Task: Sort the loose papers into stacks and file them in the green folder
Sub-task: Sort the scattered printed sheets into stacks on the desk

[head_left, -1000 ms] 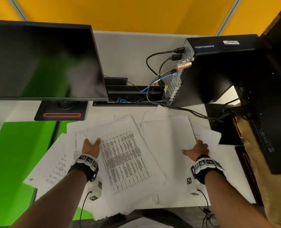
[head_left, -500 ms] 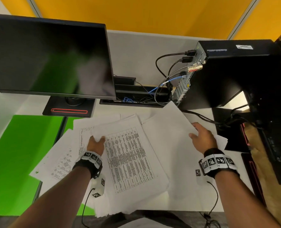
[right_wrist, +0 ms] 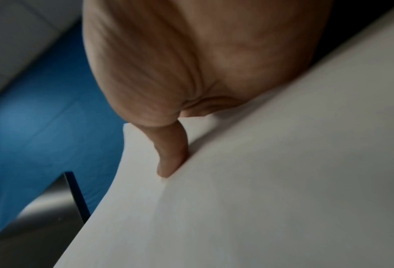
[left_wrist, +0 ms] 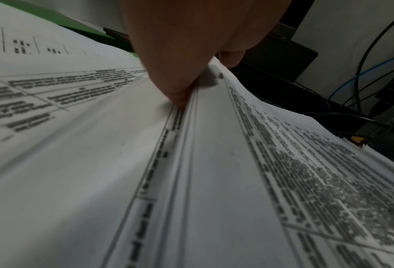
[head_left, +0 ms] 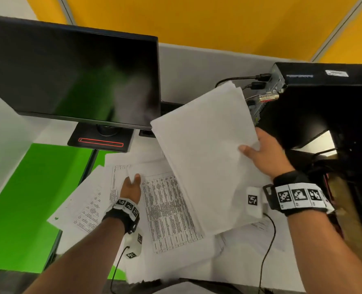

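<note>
Loose printed papers (head_left: pixel 167 211) lie spread over the desk, partly overlapping the green folder (head_left: pixel 23 200) at the left. My right hand (head_left: pixel 260 151) grips a thick blank-faced stack of sheets (head_left: pixel 205 136) by its right edge, thumb on top, and holds it tilted above the desk. In the right wrist view the thumb (right_wrist: pixel 170 154) presses on the white stack (right_wrist: pixel 260 181). My left hand (head_left: pixel 132 183) pinches the upper edge of a bundle of table-printed sheets (left_wrist: pixel 214 163); in the left wrist view the fingers (left_wrist: pixel 180 72) clamp that edge.
A dark monitor (head_left: pixel 69 75) on its stand (head_left: pixel 100 139) sits at the back left. A black computer case (head_left: pixel 315 107) with cables (head_left: pixel 239 79) stands at the back right. A yellow partition rises behind the desk.
My right hand has lifted the blank stack off the desk and raised it toward the computer. My left hand has stayed on the printed bundle's upper edge.
</note>
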Demonstrator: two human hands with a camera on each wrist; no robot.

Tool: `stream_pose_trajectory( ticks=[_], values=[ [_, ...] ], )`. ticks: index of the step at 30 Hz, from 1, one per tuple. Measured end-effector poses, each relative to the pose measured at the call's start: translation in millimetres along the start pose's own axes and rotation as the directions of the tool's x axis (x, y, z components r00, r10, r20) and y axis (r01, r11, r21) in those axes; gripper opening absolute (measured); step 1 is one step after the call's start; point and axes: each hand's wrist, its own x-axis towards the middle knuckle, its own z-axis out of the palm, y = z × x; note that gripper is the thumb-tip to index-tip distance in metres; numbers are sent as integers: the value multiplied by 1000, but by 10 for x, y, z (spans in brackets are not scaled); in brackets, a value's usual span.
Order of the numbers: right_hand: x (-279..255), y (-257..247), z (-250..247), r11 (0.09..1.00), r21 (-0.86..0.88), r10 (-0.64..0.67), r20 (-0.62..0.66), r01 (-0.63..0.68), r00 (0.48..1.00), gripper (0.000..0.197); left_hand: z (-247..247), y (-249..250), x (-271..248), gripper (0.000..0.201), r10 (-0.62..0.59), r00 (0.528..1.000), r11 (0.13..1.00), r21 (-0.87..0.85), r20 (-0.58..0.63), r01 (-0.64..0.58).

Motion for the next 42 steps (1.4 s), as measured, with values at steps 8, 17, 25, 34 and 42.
stream_pose_trajectory(
  ticks=[8, 17, 25, 34, 42],
  values=[
    [-52, 713, 1257, 900, 243, 311, 228, -363, 923, 36, 67, -68, -53, 56, 24, 998, 984, -175, -61, -35],
    [-310, 800, 1928, 905, -253, 404, 265, -341, 876, 75, 153, -155, -3, 51, 26, 995, 971, -234, -101, -49],
    [199, 656, 1837, 909, -332, 365, 343, -251, 866, 75, 97, -157, 235, 63, 162, 985, 962, -213, -56, -170],
    [766, 475, 1873, 891, -415, 367, 414, -186, 833, 49, 35, 74, 584, 40, 264, 964, 959, -100, -29, -266],
    [953, 311, 2131, 853, -521, 274, 491, 27, 827, 65, 54, 63, 604, 22, 292, 952, 956, 26, -89, -291]
  ],
)
